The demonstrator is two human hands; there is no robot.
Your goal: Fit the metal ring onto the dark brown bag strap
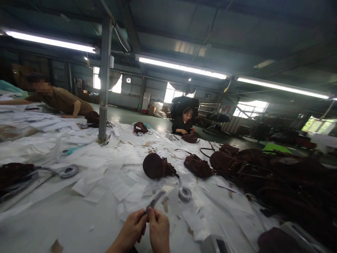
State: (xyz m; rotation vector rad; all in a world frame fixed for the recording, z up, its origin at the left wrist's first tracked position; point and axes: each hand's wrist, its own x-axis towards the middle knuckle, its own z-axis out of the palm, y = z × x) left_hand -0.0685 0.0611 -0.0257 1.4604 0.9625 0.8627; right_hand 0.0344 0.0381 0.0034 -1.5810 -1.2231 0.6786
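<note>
Low in the middle of the head view, my left hand (133, 225) and my right hand (159, 228) meet with fingers closed. Both pinch the near end of a narrow grey strip (157, 197), which points away from me and ends in a pale, shiny tip. What it is made of is too blurred to tell. Just beyond lies a dark brown drawstring bag (155, 166) on its side. A coiled grey strap (184, 194) trails from it, to the right of the strip and apart from my hands.
White paper sheets (105, 158) cover much of the table. Brown bags (276, 172) are heaped at right, near a grey device (216, 244). A metal post (104, 77) rises at left. One person (65, 100) leans over the table; another (183, 124) works at the far side.
</note>
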